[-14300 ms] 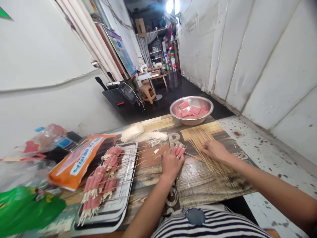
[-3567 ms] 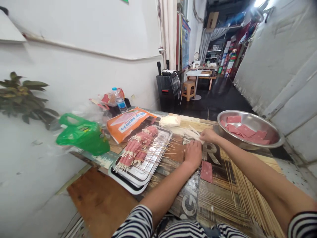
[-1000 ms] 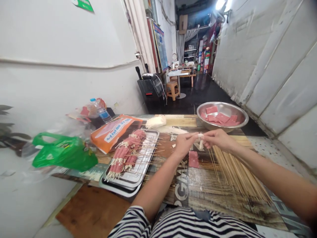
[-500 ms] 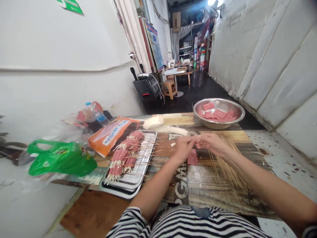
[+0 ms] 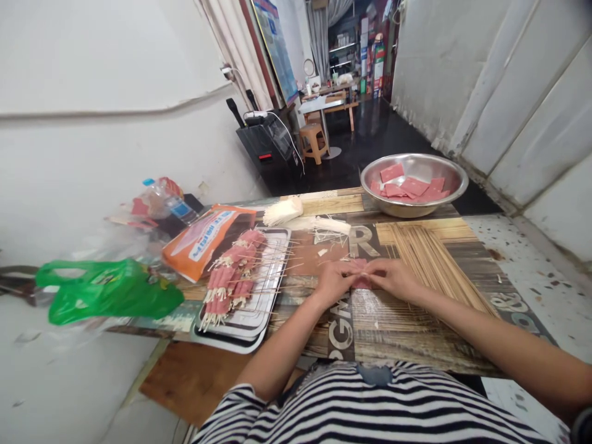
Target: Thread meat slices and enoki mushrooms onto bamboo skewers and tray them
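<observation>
A pink slice of luncheon-style meat [image 5: 362,282] lies on the wooden-patterned table in front of me. My left hand [image 5: 336,282] is closed at the slice's left side, with thumb and forefinger pinching it. From the other side my right hand [image 5: 392,279] pinches it too, and the fingertips of both hands nearly meet over it. Whether mushroom strands lie inside the slice is hidden by the fingers. Just beyond the hands are loose enoki mushrooms [image 5: 333,227], and a thicker enoki bunch [image 5: 283,211] sits farther left. Thin wooden skewers [image 5: 428,262] are spread beside my right hand.
Left of my arms, a metal tray [image 5: 264,313] carries skewered meat-and-enoki rolls [image 5: 231,277]. A steel bowl [image 5: 414,209] with meat slices stands at the far right edge. An orange package [image 5: 203,240] and a green plastic bag [image 5: 115,293] lie at the left.
Both hands have come down from above the table onto the meat slice and now pinch it. The view has tilted downward slightly.
</observation>
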### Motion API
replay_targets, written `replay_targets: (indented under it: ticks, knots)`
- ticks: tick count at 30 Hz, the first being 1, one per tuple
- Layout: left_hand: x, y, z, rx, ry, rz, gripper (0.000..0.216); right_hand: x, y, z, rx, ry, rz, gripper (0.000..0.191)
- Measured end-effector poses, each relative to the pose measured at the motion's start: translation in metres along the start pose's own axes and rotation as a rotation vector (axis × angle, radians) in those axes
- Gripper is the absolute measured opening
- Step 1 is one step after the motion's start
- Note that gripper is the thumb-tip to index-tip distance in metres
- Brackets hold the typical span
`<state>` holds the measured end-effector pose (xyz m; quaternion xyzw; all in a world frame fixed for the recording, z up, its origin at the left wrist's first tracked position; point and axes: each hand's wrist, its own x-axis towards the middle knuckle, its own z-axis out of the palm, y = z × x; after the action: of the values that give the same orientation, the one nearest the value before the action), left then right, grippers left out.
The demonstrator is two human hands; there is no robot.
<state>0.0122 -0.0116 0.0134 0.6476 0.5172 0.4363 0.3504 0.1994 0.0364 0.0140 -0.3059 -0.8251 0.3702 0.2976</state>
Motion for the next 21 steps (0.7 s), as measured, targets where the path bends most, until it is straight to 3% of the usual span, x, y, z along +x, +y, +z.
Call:
replay_targets:
  ticks: [3, 5, 12, 16, 21]
  knots:
    - [-0.001, -0.007, 0.0, 0.1, -0.049, 0.109, 0.015, -0.004, 0.006, 0.006, -0.129, 0.068, -0.249, 0.024]
    - [-0.001, -0.01, 0.0, 0.161, -0.093, 0.194, 0.017, -0.006, 0.009, 0.008, -0.208, 0.068, -0.328, 0.025]
    - [-0.003, -0.012, -0.005, 0.297, -0.265, 0.25, 0.03, -0.016, 0.011, 0.007, -0.594, -0.148, -0.447, 0.03]
    - [-0.006, -0.014, -0.009, 0.388, -0.367, 0.277, 0.03, -0.017, 0.003, 0.009, -0.826, -0.2, -0.502, 0.029]
    - [-0.008, -0.009, -0.015, 0.574, -0.443, 0.438, 0.029, -0.017, -0.002, 0.013, -0.988, -0.299, -0.511, 0.024]
